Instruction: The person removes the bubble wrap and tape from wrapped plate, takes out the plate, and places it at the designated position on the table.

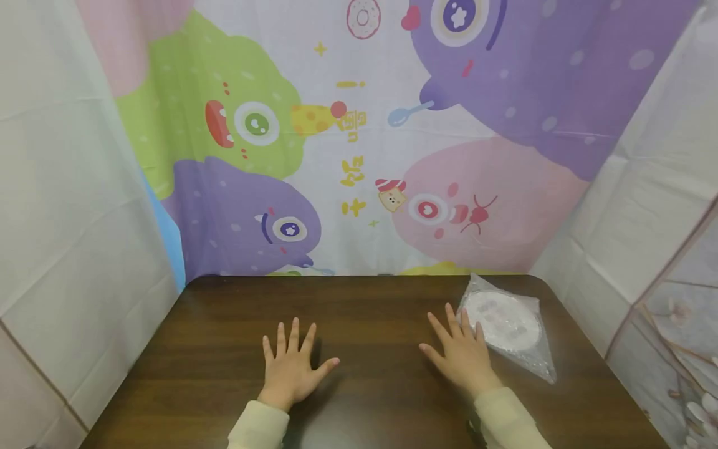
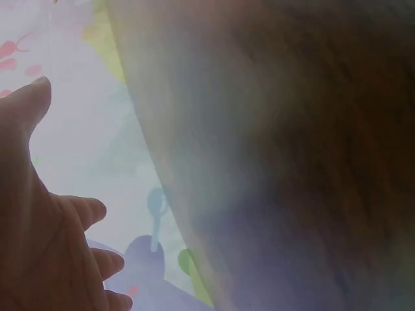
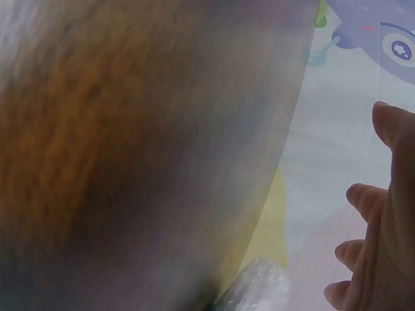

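Observation:
My left hand [image 1: 290, 372] is spread over the left half of a dark wooden table [image 1: 370, 337], palm down and holding nothing. Its shadow falls beside it on the wood. My right hand [image 1: 463, 360], fingers likewise spread, holds nothing and lies just left of a clear plastic packet [image 1: 505, 321]. Inside that packet is a round, flat white thing with faint grey marks. In the head view the right fingers overlap the packet's left edge; whether they touch it I cannot tell. The right wrist view shows part of the crinkled packet [image 3: 260, 285] low down.
Behind the table's far edge hangs a printed curtain [image 1: 359, 243] with cartoon monsters. White cloth or panelling [image 1: 73, 206] rises on the left, and a similar pale sheet [image 1: 628, 206] on the right. Something small and dark [image 1: 475, 430] shows beside the right sleeve.

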Available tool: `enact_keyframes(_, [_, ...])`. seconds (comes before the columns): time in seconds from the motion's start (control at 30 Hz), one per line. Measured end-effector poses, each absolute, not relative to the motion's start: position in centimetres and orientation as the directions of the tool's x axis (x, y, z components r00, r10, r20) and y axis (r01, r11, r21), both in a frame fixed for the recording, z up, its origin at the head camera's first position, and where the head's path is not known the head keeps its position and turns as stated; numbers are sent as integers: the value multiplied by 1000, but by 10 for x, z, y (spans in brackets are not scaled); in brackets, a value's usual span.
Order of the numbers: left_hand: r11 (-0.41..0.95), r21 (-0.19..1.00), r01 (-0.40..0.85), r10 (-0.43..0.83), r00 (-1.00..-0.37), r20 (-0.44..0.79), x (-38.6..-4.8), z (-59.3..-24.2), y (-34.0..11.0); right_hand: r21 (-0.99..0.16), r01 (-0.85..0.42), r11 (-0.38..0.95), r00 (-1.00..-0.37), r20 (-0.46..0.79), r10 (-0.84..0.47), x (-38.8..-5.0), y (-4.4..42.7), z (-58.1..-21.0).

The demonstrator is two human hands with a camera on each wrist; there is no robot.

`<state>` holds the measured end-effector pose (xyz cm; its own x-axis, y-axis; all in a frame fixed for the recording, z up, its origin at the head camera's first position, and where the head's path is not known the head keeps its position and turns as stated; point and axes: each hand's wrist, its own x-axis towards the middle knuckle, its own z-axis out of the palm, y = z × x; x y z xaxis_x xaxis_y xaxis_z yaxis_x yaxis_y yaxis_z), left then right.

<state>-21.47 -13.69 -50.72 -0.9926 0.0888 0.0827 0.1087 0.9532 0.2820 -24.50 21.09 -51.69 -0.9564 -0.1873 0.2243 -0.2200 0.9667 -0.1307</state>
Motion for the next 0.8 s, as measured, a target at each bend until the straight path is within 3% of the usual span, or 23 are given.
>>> enact_keyframes(0.57, [923,316,221,187,-973,135,-220,-494,-105,-258,-283,924,-912,371,-176,-253,239,-487])
enact_keyframes(0.8, [834,470,290,229,-956,183,-226,-484,-81,-375,-254,891,-922,374,-106,-256,267,-478])
